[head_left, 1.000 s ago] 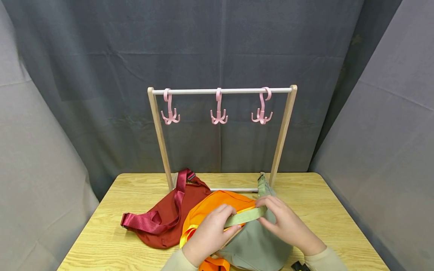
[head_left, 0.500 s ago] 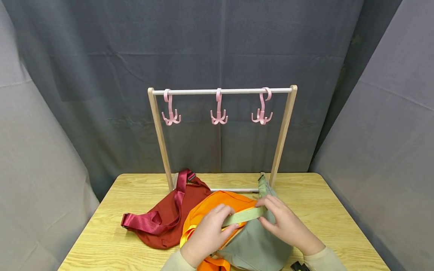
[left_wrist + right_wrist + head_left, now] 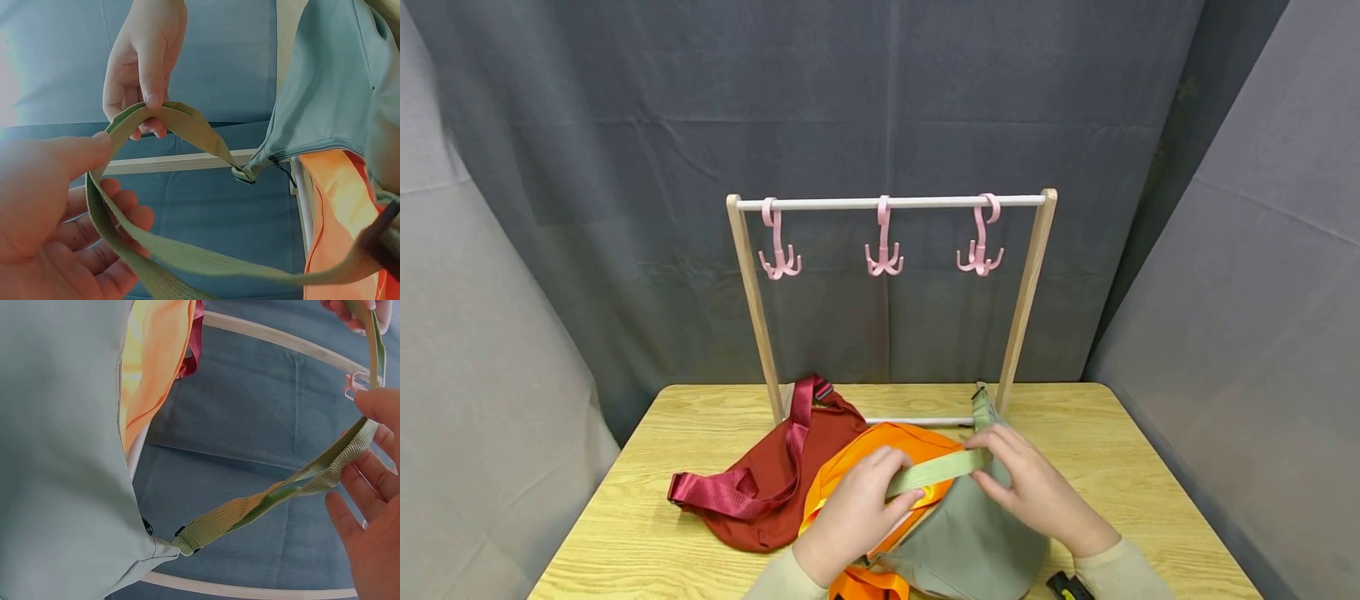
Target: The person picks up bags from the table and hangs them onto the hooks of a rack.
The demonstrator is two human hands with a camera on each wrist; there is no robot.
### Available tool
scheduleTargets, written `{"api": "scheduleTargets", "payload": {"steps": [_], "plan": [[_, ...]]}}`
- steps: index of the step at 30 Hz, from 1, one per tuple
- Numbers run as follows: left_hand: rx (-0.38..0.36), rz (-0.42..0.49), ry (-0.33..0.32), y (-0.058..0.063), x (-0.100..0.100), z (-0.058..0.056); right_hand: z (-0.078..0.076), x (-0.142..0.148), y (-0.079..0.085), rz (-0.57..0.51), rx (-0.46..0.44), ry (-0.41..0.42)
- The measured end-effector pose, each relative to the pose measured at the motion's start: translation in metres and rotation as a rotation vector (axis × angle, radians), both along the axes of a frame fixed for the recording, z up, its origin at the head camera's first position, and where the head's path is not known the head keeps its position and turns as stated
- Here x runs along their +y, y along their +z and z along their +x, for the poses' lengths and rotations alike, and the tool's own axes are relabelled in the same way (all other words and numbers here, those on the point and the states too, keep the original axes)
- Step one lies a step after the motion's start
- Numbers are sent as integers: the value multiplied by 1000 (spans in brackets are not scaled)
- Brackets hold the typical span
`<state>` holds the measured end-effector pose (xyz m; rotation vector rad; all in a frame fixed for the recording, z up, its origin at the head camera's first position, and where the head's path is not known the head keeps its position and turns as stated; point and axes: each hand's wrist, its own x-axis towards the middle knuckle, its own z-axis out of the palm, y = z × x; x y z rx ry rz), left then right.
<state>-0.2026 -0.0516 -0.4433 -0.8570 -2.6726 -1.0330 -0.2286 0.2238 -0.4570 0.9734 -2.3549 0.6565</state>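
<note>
In the head view, a light green strap (image 3: 936,472) is stretched between both hands above the bags. My left hand (image 3: 853,512) pinches its left end between thumb and fingers. The right hand (image 3: 1037,492) pinches it farther right. In the left wrist view the strap (image 3: 181,125) is doubled and loops around between the hands. It joins the grey-green waist bag (image 3: 973,537) at a small adjuster buckle (image 3: 244,175). An orange bag (image 3: 880,454) lies partly under the grey-green one, and my left forearm hides some of it.
A dark red bag (image 3: 760,483) with a wine-coloured strap lies at the left. Behind the bags stands a wooden rack (image 3: 1028,292), its white bar (image 3: 835,203) carrying three pink hooks (image 3: 884,242). A black buckle (image 3: 1067,585) sits near the right sleeve on the table (image 3: 1150,500).
My left hand has shifted slightly left with the strap, showing more of the orange bag beneath. The right hand is raised a little. The black buckle has moved slightly up.
</note>
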Motion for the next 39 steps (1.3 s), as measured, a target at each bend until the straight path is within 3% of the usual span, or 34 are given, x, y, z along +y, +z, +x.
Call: {"api": "scheduleTargets", "payload": {"steps": [20,39], "plan": [[32,31,-11,31,-13,-1,-11,5,30,92,72,25],[-25,35,-25,53,-19,-5,-14,6,58,129,157,56]]}}
